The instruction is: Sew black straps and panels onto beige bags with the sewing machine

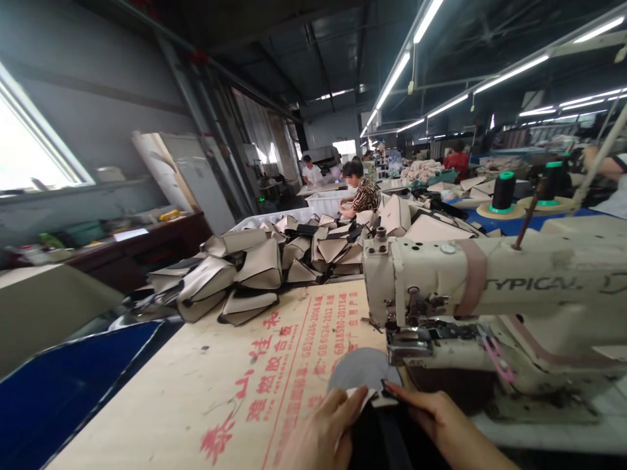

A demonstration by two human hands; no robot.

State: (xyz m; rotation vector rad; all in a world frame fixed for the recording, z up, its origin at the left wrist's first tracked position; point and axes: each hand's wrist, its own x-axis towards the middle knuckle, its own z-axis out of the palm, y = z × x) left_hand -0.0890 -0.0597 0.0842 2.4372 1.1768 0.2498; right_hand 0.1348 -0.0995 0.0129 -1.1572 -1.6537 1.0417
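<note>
At the bottom of the head view, my left hand (326, 427) pinches the left edge of a black-and-beige fabric piece (385, 431). My right hand (441, 418) grips the same piece at its upper right corner, thumb and fingers pressed together. Its beige edge points away from me, and the black part hangs down between my wrists. Just beyond the fingers lies a round grey disc (360, 367), partly covered by the piece. The piece is in front of the sewing machine (441, 274), apart from its needle area.
Beige pouches with black edging (257, 264) are heaped on the plywood table (206, 385) beyond my hands. Black thread spools (503, 192) stand behind the machine. A blue cloth-lined bin (88, 398) is at the left. A co-worker (365, 189) bends over work farther back.
</note>
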